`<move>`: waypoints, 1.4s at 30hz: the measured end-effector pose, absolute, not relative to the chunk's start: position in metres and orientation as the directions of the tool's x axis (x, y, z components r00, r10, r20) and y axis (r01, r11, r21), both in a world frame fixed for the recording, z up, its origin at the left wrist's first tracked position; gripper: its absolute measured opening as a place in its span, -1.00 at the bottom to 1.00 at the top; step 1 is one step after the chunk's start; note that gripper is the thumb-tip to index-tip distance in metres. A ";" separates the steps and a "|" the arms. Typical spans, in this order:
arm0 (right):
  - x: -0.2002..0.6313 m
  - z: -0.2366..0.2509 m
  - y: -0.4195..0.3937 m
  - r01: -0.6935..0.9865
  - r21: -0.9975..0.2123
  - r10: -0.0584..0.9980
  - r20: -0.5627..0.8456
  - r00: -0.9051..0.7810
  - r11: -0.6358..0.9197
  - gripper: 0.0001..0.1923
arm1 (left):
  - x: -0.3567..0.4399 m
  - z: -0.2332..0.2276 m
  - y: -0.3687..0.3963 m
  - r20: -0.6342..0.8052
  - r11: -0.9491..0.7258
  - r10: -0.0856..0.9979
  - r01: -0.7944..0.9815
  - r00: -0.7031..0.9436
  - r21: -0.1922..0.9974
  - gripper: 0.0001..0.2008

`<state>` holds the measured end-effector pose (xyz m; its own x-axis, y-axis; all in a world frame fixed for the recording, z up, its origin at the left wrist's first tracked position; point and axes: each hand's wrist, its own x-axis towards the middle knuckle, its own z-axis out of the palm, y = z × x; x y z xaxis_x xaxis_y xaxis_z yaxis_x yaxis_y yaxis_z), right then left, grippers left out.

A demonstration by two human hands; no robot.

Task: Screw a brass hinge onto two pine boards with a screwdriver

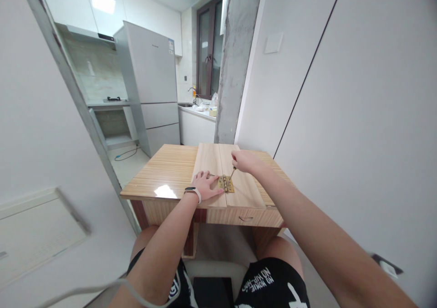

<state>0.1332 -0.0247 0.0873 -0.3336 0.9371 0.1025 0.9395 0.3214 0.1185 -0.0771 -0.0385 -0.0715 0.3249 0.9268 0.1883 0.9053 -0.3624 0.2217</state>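
Two light wooden boards [211,162] lie side by side on a small wooden table [167,169]. A brass hinge [226,183] sits across the seam between them. My left hand [205,185], with a watch band on the wrist, lies flat on the left board, fingertips against the hinge. My right hand [244,161] is closed around a screwdriver [232,172], whose tip points down at the hinge.
I sit with my knees under the table. White walls stand close on the right and left. A concrete pillar [235,62] rises behind the table. Beyond it are a grey fridge [152,84], a kitchen counter [196,112] and a window.
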 end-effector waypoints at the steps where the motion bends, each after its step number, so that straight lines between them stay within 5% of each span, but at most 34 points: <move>1: 0.133 0.087 -0.025 0.942 0.114 0.940 0.098 -0.327 0.316 -0.80 | -0.077 -0.071 -0.039 0.183 -0.359 0.928 0.906 0.323 0.222 -0.14; 10: 0.131 0.092 -0.027 0.911 0.062 0.913 -0.037 -0.406 0.408 -0.79 | -0.077 -0.069 -0.040 0.139 -0.342 0.938 0.913 0.317 0.221 -0.12; 28: 0.136 0.083 -0.023 0.966 0.039 0.960 0.110 -0.257 0.254 -0.80 | -0.075 -0.068 -0.040 0.168 -0.356 0.931 0.910 0.324 0.215 -0.13; 42: 0.142 0.089 -0.024 0.930 0.024 0.930 0.030 -0.366 0.366 -0.70 | -0.076 -0.070 -0.039 0.160 -0.344 0.936 0.911 0.314 0.228 -0.12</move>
<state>0.1418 -0.0237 0.0889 -0.3663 0.9300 0.0303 0.9304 0.3657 0.0238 -0.0758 -0.0390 -0.0703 0.3136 0.9360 0.1596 0.9109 -0.3441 0.2279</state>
